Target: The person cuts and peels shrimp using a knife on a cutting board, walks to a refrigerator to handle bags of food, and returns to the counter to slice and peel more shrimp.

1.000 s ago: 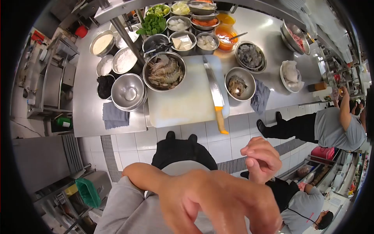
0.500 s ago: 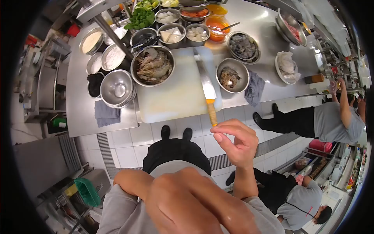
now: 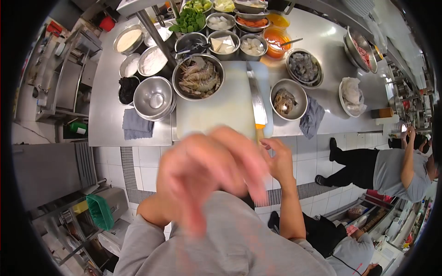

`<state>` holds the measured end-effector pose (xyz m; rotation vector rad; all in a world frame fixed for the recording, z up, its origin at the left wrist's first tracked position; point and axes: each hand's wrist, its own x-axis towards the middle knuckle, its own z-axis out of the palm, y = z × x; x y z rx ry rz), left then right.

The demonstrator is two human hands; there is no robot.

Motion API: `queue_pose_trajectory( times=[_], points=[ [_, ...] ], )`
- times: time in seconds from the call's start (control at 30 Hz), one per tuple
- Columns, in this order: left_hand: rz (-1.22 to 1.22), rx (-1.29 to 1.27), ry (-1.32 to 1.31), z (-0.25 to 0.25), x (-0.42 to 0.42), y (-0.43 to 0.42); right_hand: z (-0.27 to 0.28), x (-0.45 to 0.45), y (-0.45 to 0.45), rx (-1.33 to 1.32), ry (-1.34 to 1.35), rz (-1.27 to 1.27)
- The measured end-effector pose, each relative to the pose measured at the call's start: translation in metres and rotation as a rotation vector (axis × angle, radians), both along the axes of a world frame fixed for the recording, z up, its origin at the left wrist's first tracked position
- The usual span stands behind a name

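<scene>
My left hand (image 3: 212,175), large and blurred close to the camera, has its fingers curled but apart, with nothing seen in it. Beyond it, my right hand (image 3: 276,161) has its fingers closed at the handle end of a knife (image 3: 258,103), whose tip is partly hidden by the hand. The blade lies on a white cutting board (image 3: 212,115), pointing away from me. A steel bowl of whole shrimp (image 3: 199,78) sits on the board's far left part. Right of the board, another bowl holds some shrimp pieces (image 3: 285,102).
Stacked empty bowls (image 3: 154,98) and a folded grey cloth (image 3: 137,126) are at the left. Bowls of tofu (image 3: 224,44), greens (image 3: 189,20) and orange sauce (image 3: 276,42) stand behind. A bowl of peeled shrimp (image 3: 304,68) and a crumpled cloth (image 3: 312,117) are at the right. Two people stand farther right.
My left hand has moved up and away from my body, its fingers now showing. My right hand has come forward to the knife handle. The view has shifted slightly.
</scene>
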<state>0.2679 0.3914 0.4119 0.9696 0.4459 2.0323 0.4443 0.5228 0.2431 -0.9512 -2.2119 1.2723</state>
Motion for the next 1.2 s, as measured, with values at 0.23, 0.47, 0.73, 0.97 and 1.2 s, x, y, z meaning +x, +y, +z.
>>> queue_pose_trajectory(
  times=[0.23,0.47,0.73,0.97,1.2],
  points=[
    [0.617,-0.950,1.026,-0.152,-0.137,0.047,-0.089,-0.002,0.003,0.407,-0.247,-0.041],
    [0.581,-1.050,1.919,-0.261,-0.177,0.111,-0.114,-0.027,-0.002,0.302,-0.475,-0.256],
    [0.220,-0.994,1.628,-0.240,-0.199,0.121,-0.076,-0.020,-0.025,-0.244,-0.355,-0.543],
    [0.143,-0.841,1.051,-0.171,-0.229,0.108,-0.099,-0.021,-0.097,-0.531,-0.174,-0.682],
    [0.030,-0.570,0.686,-0.137,-0.165,0.132,-0.097,-0.025,-0.114,-0.671,0.034,-0.760]
  ],
)
